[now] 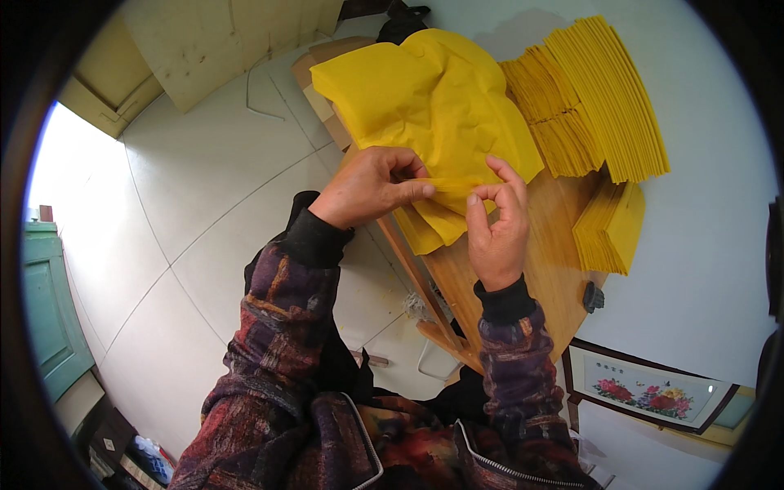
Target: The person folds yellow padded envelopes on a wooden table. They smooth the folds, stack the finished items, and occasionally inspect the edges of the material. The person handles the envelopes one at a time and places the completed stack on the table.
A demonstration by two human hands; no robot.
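Note:
A large, creased yellow sheet [433,106], paper or thin cloth, spreads over the far end of the wooden table, part of it hanging past the left edge. My left hand [367,186] is closed at its near edge, pinching a narrow fold between thumb and fingers. Just to the right, my right hand [502,229] brings thumb and index fingertip together at the same edge, with its other fingers raised. A strip of the sheet's edge runs between the two hands.
Folded yellow stacks [608,98] stand against the wall at the table's [531,261] far right, with a smaller pile [612,229] nearer. A small dark object [594,297] lies by the right edge. Cardboard [327,114] sits behind the table. A framed flower picture [649,388] is at lower right.

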